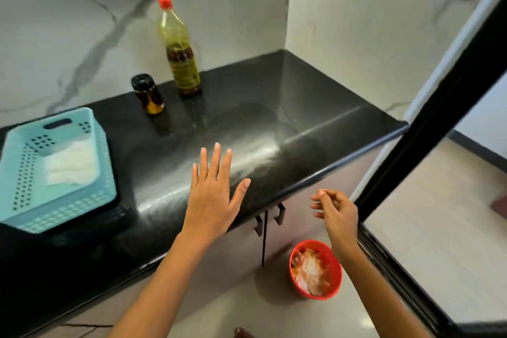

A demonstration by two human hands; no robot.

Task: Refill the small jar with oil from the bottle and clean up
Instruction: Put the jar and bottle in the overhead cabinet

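White marble-veined walls (82, 22) back a glossy black stone bench (247, 107) in a kitchen corner. At the bench's left end sits a pale blue perforated plastic basket (24, 178) with a folded white cloth (71, 164) inside it. A tall clear plastic oil bottle (182, 63) with a red cap (164, 2) stands upright near the back wall, part full of dark oil. On the floor below the bench front sits a round red plastic bowl (333, 289) holding pale scraps. The person's left hand (211, 200) lies flat over the bench's front edge, fingers straight and spread. The right hand (336, 211) hangs off the bench above the bowl, fingers curled toward the thumb; whether it pinches anything is unclear. The small dark glass jar (149, 94), with its black lid (141, 80) on, stands just left of the bottle and apart from it.
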